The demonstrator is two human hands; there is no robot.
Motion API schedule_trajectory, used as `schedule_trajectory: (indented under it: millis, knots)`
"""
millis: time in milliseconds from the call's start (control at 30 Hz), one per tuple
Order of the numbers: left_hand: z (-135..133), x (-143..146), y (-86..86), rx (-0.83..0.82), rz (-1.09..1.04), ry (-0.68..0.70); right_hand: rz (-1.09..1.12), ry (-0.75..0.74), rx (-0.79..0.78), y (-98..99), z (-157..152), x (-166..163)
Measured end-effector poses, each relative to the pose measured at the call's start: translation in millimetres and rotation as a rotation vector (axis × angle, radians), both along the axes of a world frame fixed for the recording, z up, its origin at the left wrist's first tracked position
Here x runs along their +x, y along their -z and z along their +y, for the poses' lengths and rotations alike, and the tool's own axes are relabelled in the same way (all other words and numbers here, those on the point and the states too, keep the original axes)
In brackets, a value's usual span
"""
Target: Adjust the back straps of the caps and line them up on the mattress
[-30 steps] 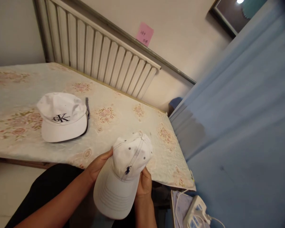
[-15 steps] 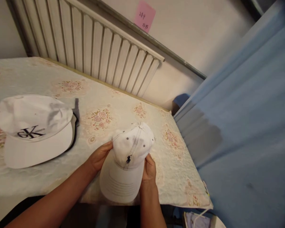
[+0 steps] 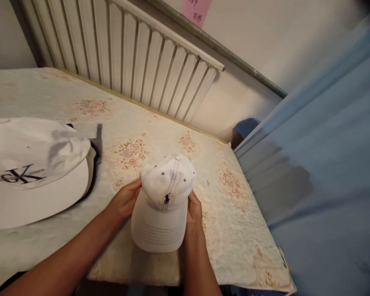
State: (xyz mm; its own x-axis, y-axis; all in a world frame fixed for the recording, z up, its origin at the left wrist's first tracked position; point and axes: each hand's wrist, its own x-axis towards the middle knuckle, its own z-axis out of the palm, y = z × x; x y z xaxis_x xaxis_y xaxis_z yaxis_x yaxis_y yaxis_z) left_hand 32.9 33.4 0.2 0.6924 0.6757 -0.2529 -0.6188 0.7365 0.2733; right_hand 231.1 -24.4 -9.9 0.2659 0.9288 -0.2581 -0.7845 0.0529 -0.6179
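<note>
gripping the emblem cap [image 3: 163, 185] between them, the left hand [image 3: 126, 200] and the right hand [image 3: 195, 207] press on opposite sides of its white crown, both curled closed on the fabric. the thumb side of the left hand shows against the crown; how far the fingers reach underneath is hidden. the emblem cap is to the right of the lettered cap [image 3: 38, 170], apart from it, above the floral cover [image 3: 231, 246]; whether it touches the cover i cannot tell. its brim points toward the person. holding it from both sides probably keeps the soft crown spread and the cap level, with neither hand covering the little dark emblem.

the lettered cap rests on the cover, brim also toward the person, cut off by the view's edge. a dark rim shows under its brim and a grey strap [image 3: 99, 133] sticks out just beside it, on the right, so another cap may be nested beneath, perhaps to save room.

as for containers, the two crowns are the only hollow things i can make out; both open downward, contents hidden. beyond the lettered cap stands a radiator [image 3: 143, 61]; well to its right hangs a blue curtain [image 3: 327, 164].
</note>
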Motion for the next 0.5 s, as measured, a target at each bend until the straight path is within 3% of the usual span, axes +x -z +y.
schedule_trajectory:
  millis: [200, 500]
  knots:
    - [-5, 4, -4.5, -0.073, 0.038, -0.06, 0.047, 0.015, -0.053, 2.3, -2, -3]
    - [-1, 1, 0.0, -0.055, -0.027, 0.084, 0.031, -0.127, 0.001, -1.5, -10, -19]
